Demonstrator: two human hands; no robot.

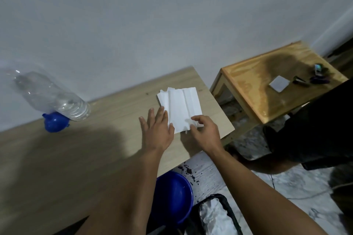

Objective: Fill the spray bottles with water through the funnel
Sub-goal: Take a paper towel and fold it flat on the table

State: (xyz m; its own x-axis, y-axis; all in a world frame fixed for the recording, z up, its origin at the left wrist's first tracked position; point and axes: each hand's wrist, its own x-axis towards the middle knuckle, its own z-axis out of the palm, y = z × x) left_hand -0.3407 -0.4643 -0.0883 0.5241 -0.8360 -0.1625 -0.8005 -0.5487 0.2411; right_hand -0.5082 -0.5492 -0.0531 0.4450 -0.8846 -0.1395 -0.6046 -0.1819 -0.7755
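The left hand point(159, 129) is lying flat, fingers spread, pinning the folded paper towel point(180, 108) to the surface point(76, 158). The right hand point(205, 131) grip is pinching its near corner, probably to lift it. The funnel point(55, 123) and water bottle point(53, 97) are resting far left of both grips.

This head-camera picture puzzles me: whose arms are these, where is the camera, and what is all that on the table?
There is no machine: a person wears the camera on the head, looking down at their own bare arms. The left hand lies flat beside a folded white paper towel; the right hand pinches its near corner with the fingers. On the pale table a clear plastic bottle stands next to a blue funnel. A blue basin sits on the floor below.
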